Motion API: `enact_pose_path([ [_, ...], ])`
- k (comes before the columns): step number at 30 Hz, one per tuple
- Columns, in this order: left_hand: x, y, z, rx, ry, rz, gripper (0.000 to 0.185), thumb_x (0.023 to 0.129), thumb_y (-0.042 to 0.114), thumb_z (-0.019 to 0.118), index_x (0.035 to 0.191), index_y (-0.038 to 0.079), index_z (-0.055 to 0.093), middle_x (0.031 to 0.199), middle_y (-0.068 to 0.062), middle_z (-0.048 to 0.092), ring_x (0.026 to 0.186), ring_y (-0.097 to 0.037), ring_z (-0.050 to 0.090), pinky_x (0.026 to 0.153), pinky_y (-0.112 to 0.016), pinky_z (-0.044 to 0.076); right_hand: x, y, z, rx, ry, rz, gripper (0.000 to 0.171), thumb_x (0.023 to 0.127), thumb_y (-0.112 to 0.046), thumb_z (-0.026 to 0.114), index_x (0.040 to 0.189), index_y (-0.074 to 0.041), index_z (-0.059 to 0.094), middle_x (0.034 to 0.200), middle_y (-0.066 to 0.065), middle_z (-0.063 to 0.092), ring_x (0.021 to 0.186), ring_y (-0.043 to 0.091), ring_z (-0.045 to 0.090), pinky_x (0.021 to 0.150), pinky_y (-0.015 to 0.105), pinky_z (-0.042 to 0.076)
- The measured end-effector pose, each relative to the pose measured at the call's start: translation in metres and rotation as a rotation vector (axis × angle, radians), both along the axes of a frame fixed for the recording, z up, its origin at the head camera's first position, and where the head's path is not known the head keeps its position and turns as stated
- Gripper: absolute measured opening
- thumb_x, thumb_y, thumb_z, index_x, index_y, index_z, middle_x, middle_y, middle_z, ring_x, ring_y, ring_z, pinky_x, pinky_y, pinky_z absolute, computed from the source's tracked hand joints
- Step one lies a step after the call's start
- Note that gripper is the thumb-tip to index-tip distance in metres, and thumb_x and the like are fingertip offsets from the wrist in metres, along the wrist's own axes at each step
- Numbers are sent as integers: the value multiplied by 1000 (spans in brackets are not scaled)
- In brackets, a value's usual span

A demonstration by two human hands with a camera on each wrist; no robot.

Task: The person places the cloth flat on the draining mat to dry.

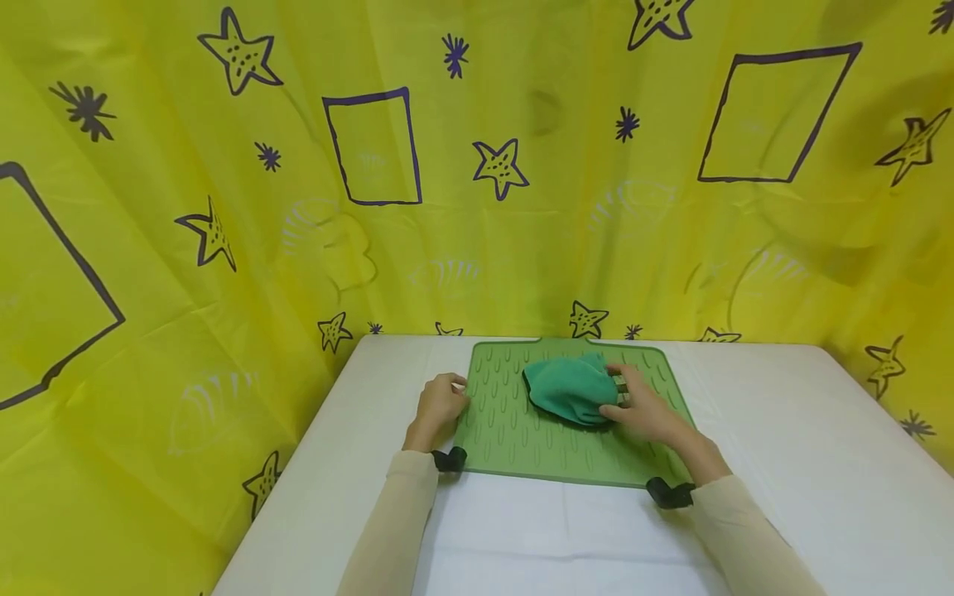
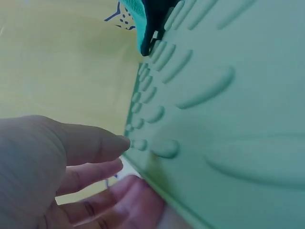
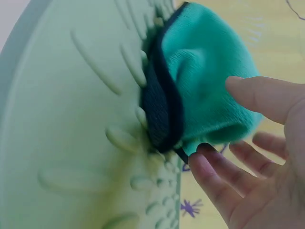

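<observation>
A bunched teal cloth (image 1: 570,389) with a dark hem lies on a green ribbed mat (image 1: 507,430) in the middle of a white table (image 1: 782,430). My right hand (image 1: 619,393) is at the cloth's right side, fingers spread and relaxed. In the right wrist view the right hand (image 3: 217,126) has thumb and fingertips touching the cloth (image 3: 205,71) where it rests on the mat (image 3: 71,119). My left hand (image 1: 456,393) rests at the mat's left edge. In the left wrist view the left hand (image 2: 128,167) has its thumb against the mat (image 2: 228,119) rim, and the cloth (image 2: 138,19) shows at the top.
A yellow curtain (image 1: 477,207) printed with stars and squares hangs close behind the table and along its left side. White tabletop surrounds the mat on the left, right and front. Black straps (image 1: 671,494) sit on both wrists.
</observation>
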State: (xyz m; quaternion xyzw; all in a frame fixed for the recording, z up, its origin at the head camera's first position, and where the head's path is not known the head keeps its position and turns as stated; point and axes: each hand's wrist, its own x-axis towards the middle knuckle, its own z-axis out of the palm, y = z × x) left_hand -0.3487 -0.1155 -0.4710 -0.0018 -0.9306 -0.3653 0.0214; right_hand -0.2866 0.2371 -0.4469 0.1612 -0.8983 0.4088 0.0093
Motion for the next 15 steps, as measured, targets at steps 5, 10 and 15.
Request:
enact_pose_path([
  [5, 3, 9, 12, -35, 50, -27, 33, 92, 13, 68, 124, 5, 70, 105, -14, 73, 84, -25, 67, 69, -36, 54, 7, 16, 1, -36, -24, -54, 70, 102, -16, 63, 151, 9, 21, 147, 33, 40, 127, 52, 53, 94, 55, 55],
  [10, 8, 24, 20, -10, 105, -94, 22, 93, 16, 71, 114, 8, 73, 101, -11, 74, 81, -23, 68, 66, -34, 53, 11, 26, 2, 47, -19, -59, 38, 102, -20, 64, 127, 5, 51, 121, 22, 62, 106, 35, 65, 82, 42, 57],
  [15, 12, 41, 21, -10, 138, -196, 16, 95, 18, 71, 108, 10, 75, 97, -9, 75, 85, -23, 69, 69, -35, 54, 9, 30, 2, 97, 34, 25, 10, 99, -12, 66, 105, -4, 68, 99, 10, 71, 90, 20, 64, 74, 31, 53],
])
